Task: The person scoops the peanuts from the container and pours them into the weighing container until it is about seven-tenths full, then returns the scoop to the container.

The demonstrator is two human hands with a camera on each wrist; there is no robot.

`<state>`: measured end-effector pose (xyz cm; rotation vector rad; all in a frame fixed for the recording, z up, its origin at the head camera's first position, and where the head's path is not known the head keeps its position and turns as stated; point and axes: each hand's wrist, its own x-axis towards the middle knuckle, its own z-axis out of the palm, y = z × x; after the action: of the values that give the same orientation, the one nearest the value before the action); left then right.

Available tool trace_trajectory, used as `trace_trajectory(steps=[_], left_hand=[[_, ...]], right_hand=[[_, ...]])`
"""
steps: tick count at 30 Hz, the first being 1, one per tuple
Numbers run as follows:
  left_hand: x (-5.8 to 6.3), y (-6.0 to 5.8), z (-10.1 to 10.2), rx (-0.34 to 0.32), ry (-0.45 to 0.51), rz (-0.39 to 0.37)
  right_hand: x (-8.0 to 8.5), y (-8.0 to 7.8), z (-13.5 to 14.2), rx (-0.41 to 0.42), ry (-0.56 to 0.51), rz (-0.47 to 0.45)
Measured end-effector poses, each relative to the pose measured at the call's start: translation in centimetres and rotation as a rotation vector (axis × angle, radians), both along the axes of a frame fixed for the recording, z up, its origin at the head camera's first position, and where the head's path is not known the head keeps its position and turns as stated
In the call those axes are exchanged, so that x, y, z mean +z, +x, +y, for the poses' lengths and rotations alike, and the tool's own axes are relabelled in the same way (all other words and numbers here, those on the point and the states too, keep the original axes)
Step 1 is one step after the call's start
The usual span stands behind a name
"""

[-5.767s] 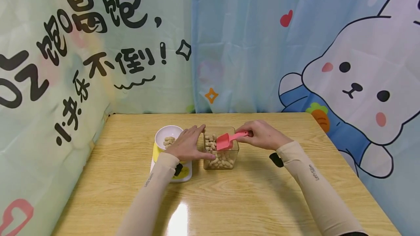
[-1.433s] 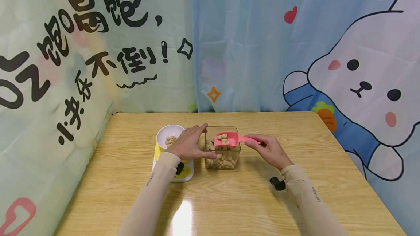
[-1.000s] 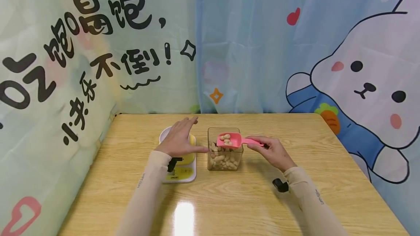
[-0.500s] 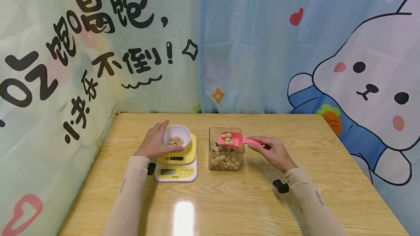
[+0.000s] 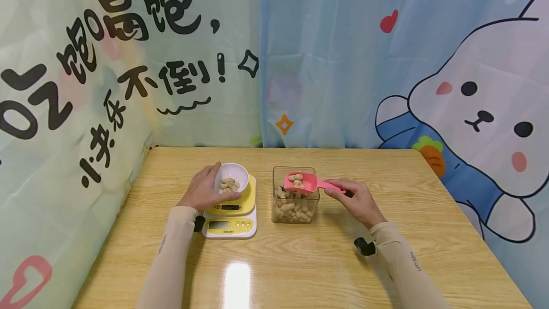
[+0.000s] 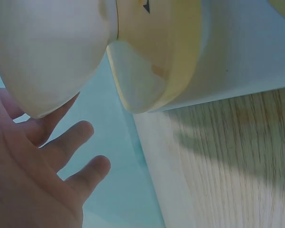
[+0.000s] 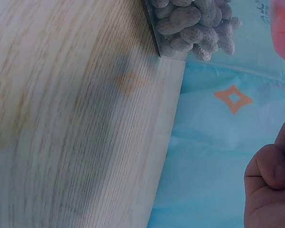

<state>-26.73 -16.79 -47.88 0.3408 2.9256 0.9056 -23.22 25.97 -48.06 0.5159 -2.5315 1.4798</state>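
Note:
In the head view my left hand (image 5: 200,192) holds a small white bowl (image 5: 233,170) from its left side, thumb along the front and fingers behind. Several peanuts (image 5: 229,185) lie in the bowl, which sits on a yellow and white kitchen scale (image 5: 231,225). The left wrist view shows fingers (image 6: 73,137) spread under the bowl's edge. My right hand (image 5: 356,200) pinches the handle of a pink scoop (image 5: 310,182) carrying several peanuts. The scoop hangs over the opening of a clear square container (image 5: 294,198) with peanuts inside.
The wooden table (image 5: 300,266) ends at a patterned curtain (image 5: 317,85) behind. A light green printed curtain (image 5: 64,166) borders its left side. Bright glare lies on the tabletop between the forearms.
My left hand has let go of the container and moved left to the bowl. Since the oldest frame, my right hand has raised the scoop, now loaded with peanuts; lately it stays still.

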Motion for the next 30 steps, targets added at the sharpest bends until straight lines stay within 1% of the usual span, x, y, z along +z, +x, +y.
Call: trace_trajectory(steps=[6, 10, 12, 16, 19, 22, 30], left_hand=[[-0.1, -0.3, -0.4, 0.035, 0.049, -0.003], [-0.2, -0.3, -0.6, 0.051, 0.058, -0.004], [-0.2, -0.3, -0.6, 0.052, 0.054, -0.003], [-0.1, -0.2, -0.6, 0.054, 0.051, 0.005], [-0.1, -0.2, -0.6, 0.056, 0.049, -0.002], [-0.2, -0.2, -0.5, 0.052, 0.043, -0.009], [-0.5, -0.6, -0.1, 0.034, 0.049, 0.001]], right_hand=[[0.2, -0.3, -0.4, 0.008, -0.015, 0.004], [0.7, -0.2, -1.0, -0.009, -0.009, -0.004], [1.5, 0.1, -1.4, -0.021, 0.000, -0.003], [3.8, 0.8, -2.7, -0.028, 0.019, -0.010], [5.0, 1.0, -3.4, -0.030, 0.027, -0.024], [5.6, 0.7, -4.0, -0.024, 0.021, -0.022], [6.2, -0.5, -5.1, 0.020, 0.000, 0.003]])
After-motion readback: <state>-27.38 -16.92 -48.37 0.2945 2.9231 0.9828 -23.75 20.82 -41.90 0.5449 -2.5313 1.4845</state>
